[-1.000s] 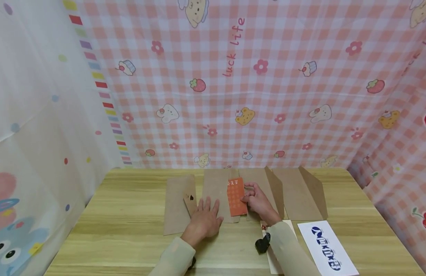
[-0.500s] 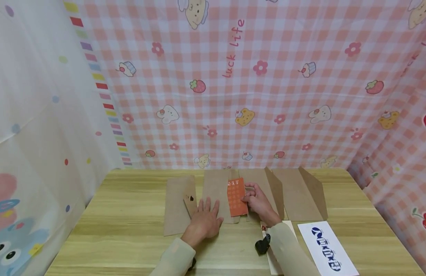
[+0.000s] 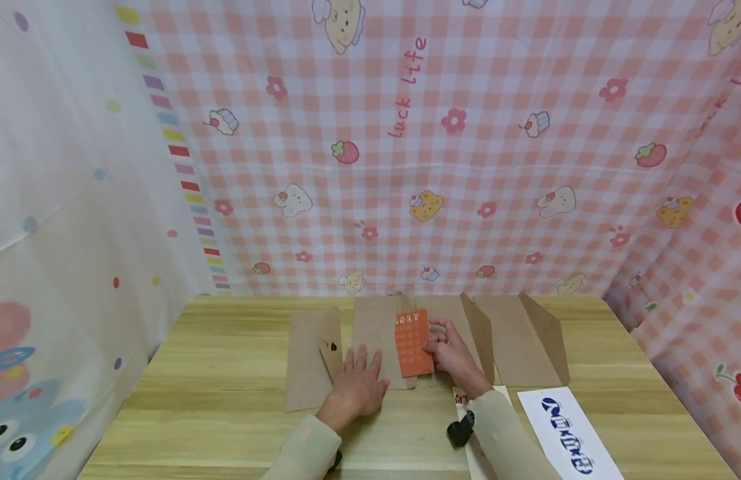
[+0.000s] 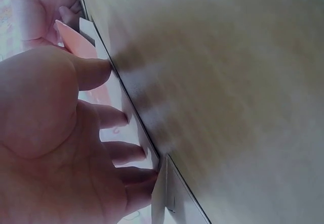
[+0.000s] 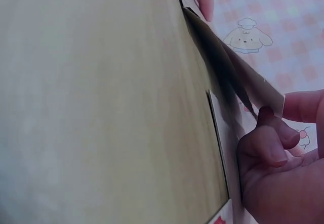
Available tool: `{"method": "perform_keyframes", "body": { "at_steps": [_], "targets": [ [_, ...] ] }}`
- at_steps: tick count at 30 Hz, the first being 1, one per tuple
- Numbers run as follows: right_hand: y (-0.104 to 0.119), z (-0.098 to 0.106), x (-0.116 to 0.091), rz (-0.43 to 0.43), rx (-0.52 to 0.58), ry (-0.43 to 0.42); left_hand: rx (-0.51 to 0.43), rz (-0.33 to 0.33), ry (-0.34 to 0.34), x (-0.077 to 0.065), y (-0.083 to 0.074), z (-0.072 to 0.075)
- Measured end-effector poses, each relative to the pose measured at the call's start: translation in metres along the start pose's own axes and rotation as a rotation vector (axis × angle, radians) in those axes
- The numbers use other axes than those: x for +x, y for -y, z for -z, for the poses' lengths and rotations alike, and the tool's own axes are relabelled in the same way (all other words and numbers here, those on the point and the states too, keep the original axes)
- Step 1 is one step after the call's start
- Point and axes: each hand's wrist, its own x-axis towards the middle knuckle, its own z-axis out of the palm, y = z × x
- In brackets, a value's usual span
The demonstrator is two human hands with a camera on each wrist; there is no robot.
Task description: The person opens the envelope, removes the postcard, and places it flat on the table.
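My left hand lies spread with its fingertips on the lower left part of a brown paper envelope. In the left wrist view its fingers reach straight to the table's surface. My right hand pinches the right edge of an orange card with pale printed characters. The card's left edge runs along the envelope's mouth, over its unfolded flap, and the rest of the card shows. In the right wrist view the thumb and fingers close on a thin edge, tilted up from the table.
Two more brown envelopes with raised flaps lie to the right. Another envelope lies at left, a dark-marked flap on it. A white card with blue print and a cream card lie at the front right.
The orange card has moved slightly right with my right hand, and a bit more of its print shows. My left hand stays on the envelope.
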Motion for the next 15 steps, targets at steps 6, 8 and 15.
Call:
{"method": "perform_keyframes", "body": {
  "at_steps": [6, 8, 15],
  "targets": [
    [-0.0032, -0.0019, 0.0033, 0.037, -0.003, -0.027, 0.013, 0.012, -0.013, 0.0000, -0.0008, -0.0008],
    [-0.0034, -0.0021, 0.0032, 0.044, -0.007, -0.030, 0.011, 0.015, -0.018, 0.0001, -0.0008, -0.0008],
    [-0.0023, -0.0021, 0.0016, 0.033, -0.018, -0.023, -0.009, 0.009, -0.011, 0.0021, 0.0012, 0.0001]
  ]
}}
